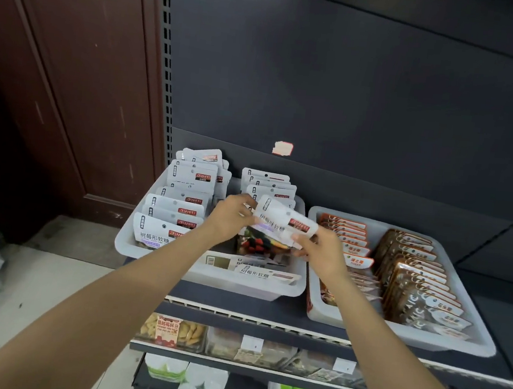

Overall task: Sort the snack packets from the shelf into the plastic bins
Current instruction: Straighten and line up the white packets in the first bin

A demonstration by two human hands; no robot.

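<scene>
Head view shows the left hand point(231, 215) and right hand point(319, 248) each with fingers curled round one white packet point(281, 220), held above the left bin point(154, 251); its right-hand row is only part filled. The right bin point(451, 343) looks full; a few packets point(253, 268) lying flat in front seem left to stand up.

Two plastic bins of snack packets on a shop shelf, with two hands over them.

The left bin point(160, 255) holds two rows of white packets point(173, 214), too overlapped to count exactly; the right bin point(442, 342) holds two rows of brown packets point(411, 274). The left hand point(230, 218) and right hand point(322, 252) share one white packet point(281, 220). One sticker point(283, 148) marks the back panel.
</scene>
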